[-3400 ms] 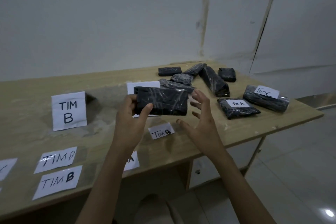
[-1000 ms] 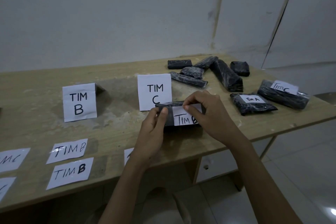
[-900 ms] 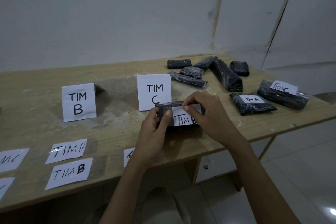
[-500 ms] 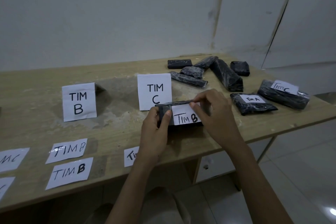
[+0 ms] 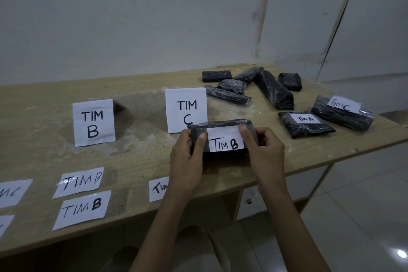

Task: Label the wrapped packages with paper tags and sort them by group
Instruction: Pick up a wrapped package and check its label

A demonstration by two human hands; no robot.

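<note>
Left grip (image 5: 187, 159), right grip (image 5: 265, 154) on package (image 5: 220, 123) ends, long axis sideways, tag (image 5: 225, 141) viewer-facing.

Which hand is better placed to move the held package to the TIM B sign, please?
Probably the left hand: it grips the package end nearer the TIM B sign, standing to the left; the right hand holds the far end.

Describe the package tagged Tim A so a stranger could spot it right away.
On the wooden table, look to the right end, near the front edge, where two tagged black packages lie side by side. The Tim A package is the left one, flat and squarish; its neighbour, the Tim C package, is longer and rounder.
</note>
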